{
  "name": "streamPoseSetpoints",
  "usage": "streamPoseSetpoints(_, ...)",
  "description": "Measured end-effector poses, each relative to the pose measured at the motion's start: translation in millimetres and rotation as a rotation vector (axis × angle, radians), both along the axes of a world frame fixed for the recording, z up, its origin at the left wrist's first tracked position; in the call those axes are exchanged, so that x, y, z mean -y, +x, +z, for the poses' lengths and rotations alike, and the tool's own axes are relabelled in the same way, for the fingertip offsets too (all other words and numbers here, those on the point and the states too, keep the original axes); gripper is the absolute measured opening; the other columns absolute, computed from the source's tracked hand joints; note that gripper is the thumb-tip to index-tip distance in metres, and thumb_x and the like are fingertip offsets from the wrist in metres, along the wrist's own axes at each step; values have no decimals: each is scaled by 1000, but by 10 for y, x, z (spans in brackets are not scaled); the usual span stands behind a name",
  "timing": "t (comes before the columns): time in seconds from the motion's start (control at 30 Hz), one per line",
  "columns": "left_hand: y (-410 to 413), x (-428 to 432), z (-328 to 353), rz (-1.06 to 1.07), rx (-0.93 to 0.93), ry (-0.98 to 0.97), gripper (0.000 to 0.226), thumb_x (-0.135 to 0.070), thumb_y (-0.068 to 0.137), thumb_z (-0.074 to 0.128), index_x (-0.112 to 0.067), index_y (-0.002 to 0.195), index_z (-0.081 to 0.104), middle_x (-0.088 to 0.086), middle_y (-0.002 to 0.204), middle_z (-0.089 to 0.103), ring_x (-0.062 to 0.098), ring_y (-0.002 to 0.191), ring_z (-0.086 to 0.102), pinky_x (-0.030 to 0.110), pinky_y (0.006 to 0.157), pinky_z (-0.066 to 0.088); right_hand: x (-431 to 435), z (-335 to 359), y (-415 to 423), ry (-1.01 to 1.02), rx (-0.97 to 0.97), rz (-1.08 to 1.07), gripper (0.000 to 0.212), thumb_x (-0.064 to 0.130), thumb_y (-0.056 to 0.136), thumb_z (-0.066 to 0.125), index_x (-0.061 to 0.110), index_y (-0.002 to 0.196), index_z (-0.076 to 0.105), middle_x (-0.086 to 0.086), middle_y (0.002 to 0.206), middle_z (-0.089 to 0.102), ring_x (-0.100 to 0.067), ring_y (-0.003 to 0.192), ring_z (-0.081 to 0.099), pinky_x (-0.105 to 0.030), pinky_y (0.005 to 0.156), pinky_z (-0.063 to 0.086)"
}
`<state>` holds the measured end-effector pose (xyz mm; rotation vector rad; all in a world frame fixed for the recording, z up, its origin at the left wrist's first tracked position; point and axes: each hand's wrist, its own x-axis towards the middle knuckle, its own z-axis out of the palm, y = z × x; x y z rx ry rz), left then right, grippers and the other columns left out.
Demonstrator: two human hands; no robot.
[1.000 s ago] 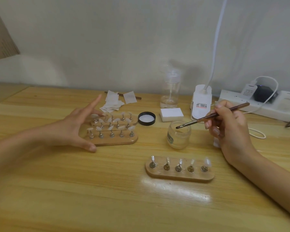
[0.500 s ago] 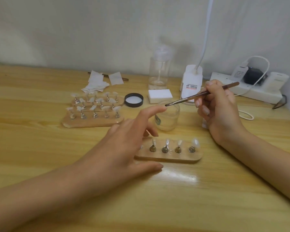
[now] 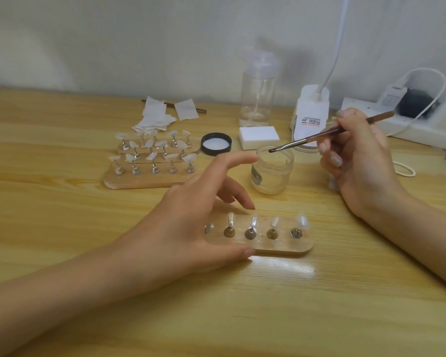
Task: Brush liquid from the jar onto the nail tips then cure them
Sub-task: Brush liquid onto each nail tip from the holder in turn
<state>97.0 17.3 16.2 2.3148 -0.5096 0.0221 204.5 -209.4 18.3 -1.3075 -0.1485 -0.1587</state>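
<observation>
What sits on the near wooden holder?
Four nail tips on metal stands show on the wooden holder. The left hand covers its left end; a fifth stand peeks out, its tip hidden.

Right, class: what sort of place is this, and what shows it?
Probably a home nail-art desk: wooden stands holding nail tips, an open jar with a brush above it, and a power strip.
</observation>
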Motion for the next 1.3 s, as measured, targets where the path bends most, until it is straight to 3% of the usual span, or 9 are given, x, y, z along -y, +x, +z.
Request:
streamPoseSetpoints(0.07,20,49,-2,3,22,-16,83,-41,74,79,-57,137,27,-22,105,66,1,111,59,26,93,40,-7,-5,9,-1,6,4,28,21,103,43,19,75,42,3,52,55,-9,41,32,-18,41,23)
streamPoseSetpoints(0.17,36,90,33,9,18,-43,76,-36,78,75,-53,137,32,-20,95,69,-1,100,63,25,87,40,-5,-8,16,2,-2,0,28,22,103,44,20,75,43,2,52,55,-9,41,32,-18,41,23)
streamPoseSetpoints(0.3,50,148,58,-9,43,-11,77,-37,78,75,-52,139,31,-26,100,68,-4,106,59,40,99,40,-5,-12,40,-2,11,9,28,22,103,44,20,74,42,2,52,55,-9,41,32,-23,44,19)
streamPoseSetpoints(0.53,0,277,59,-12,161,103,75,-36,81,73,-57,136,26,-32,102,64,-7,113,51,18,102,17,-17,-16,26,-8,31,15,30,22,103,43,19,73,45,1,51,55,-9,41,33,-20,42,22)
streamPoseSetpoints(0.73,-28,312,66,1,453,312,58,-36,87,59,-41,141,37,-29,89,63,-6,105,52,33,95,27,-7,-35,28,2,74,12,30,21,102,41,19,73,44,1,50,51,-8,41,39,-19,42,28)
streamPoseSetpoints(0.9,-37,336,50,-12,530,319,52,-29,89,56,-38,138,40,-26,87,65,1,106,53,40,95,30,-3,-28,10,-3,80,-7,29,21,102,41,19,73,45,2,51,50,-9,43,37,-21,44,26)
streamPoseSetpoints(0.97,-67,336,101,-12,530,192,53,-28,89,59,-41,136,40,-27,88,66,-2,110,53,39,100,29,8,-24,7,39,96,-1,25,24,99,43,19,75,47,2,54,51,-7,44,41,-21,44,25)
streamPoseSetpoints(1.17,-113,-37,296,2,158,-700,65,-23,77,79,-34,136,54,-7,77,66,12,111,67,19,99,47,81,-16,2,167,32,-10,34,30,105,41,24,77,61,0,62,54,-8,44,34,-17,44,27)
streamPoseSetpoints(1.3,-151,-240,115,-45,-172,-932,84,-36,64,92,-42,139,54,-7,78,67,16,126,60,13,91,51,56,-5,18,194,-23,-19,33,27,104,41,21,75,55,1,58,54,-8,43,32,-17,42,27)
